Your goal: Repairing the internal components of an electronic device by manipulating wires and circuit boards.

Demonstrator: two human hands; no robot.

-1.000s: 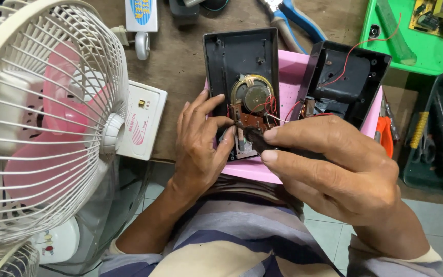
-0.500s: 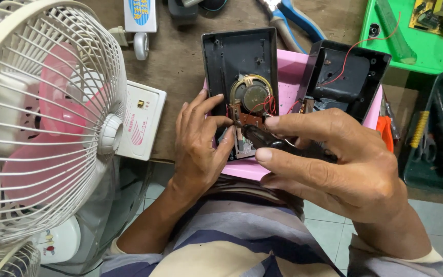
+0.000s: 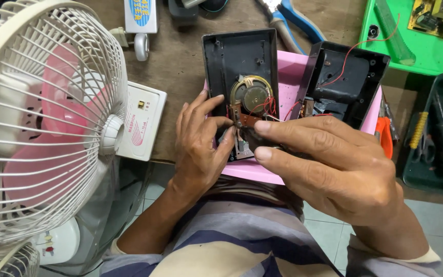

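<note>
Black case half (image 3: 242, 56) lies lengthwise away; left hand (image 3: 198, 141) steadies it.

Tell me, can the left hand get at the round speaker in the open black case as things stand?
Probably yes. The left hand already rests at the lower edge of the black case half, its fingertips just below the round speaker. The speaker lies uncovered; only thin red wires run beside it, and the right hand sits lower right.

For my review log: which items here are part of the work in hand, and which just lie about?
In hand: left hand, right hand, black casing, speaker, circuit board, back shell.
Lying about: fan, white box, pliers, green tray.
</note>
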